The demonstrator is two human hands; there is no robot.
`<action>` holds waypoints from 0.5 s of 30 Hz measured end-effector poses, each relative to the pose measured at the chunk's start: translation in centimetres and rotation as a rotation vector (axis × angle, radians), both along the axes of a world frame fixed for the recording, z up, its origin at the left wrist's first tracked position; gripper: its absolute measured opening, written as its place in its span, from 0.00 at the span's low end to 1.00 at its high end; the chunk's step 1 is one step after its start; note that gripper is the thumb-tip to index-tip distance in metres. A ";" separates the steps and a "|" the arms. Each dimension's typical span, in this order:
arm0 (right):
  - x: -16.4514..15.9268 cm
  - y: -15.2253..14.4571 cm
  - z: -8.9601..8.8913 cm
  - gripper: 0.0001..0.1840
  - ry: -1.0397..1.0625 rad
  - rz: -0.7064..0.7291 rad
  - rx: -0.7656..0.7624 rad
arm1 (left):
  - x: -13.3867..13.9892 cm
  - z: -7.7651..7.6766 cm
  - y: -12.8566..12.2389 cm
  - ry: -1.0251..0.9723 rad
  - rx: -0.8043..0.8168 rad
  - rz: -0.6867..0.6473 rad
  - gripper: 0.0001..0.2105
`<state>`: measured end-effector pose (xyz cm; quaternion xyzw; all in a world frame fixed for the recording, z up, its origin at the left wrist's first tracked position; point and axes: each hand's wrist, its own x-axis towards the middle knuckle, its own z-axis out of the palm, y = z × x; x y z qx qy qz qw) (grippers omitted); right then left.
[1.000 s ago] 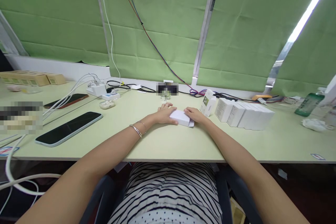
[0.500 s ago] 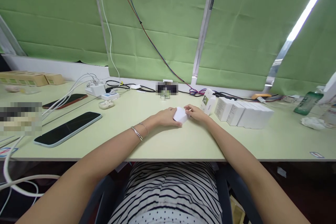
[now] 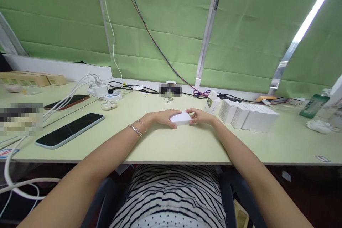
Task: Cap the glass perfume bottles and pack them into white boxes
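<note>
Between my hands, over the middle of the pale desk, is a small plain white box (image 3: 181, 118), its long side running left to right. My left hand (image 3: 165, 118) grips its left end, thumb on the near side and fingers behind. At the other end, the thumb and fingers of my right hand (image 3: 198, 117) close on the box's right edge. Just beyond my right hand stands an open-topped white carton (image 3: 212, 103) with a green picture on its front. A row of white cartons (image 3: 248, 115) stands to the right of it.
A large phone (image 3: 71, 130) and a white earbud case (image 3: 109, 105) lie at the left, near a charger block (image 3: 97, 90) with white cables. Black cables (image 3: 149, 90) run along the back edge. A green bottle (image 3: 314, 105) and crumpled tissue (image 3: 319, 126) are at far right.
The white box has turned from a slanted position to lie lengthwise and has shifted slightly left. My left hand has moved left with it; my right hand now holds its right end.
</note>
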<state>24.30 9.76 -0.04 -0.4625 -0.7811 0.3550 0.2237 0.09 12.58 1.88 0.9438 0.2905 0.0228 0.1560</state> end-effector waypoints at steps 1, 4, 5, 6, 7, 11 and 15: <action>0.0 -0.1 0.1 0.38 -0.009 0.001 -0.012 | -0.1 0.0 0.1 0.002 -0.011 -0.007 0.43; -0.4 -0.5 0.4 0.42 -0.056 0.015 -0.039 | -0.3 0.0 0.3 0.004 -0.043 -0.038 0.44; -0.5 -0.6 0.5 0.42 -0.070 0.022 -0.046 | -0.4 0.1 0.4 0.003 -0.053 -0.047 0.45; -0.6 -0.7 0.5 0.42 -0.077 0.026 -0.048 | -0.5 0.1 0.4 0.000 -0.062 -0.053 0.45; -0.8 -0.8 0.6 0.43 -0.078 0.027 -0.045 | -0.5 0.1 0.4 -0.005 -0.073 -0.054 0.45; -1.0 -0.9 0.5 0.47 -0.093 0.004 0.006 | -0.7 0.0 0.4 -0.040 -0.104 -0.032 0.44; -1.2 -0.8 0.4 0.46 -0.121 -0.047 0.069 | -0.5 -0.2 0.2 -0.071 -0.095 0.024 0.44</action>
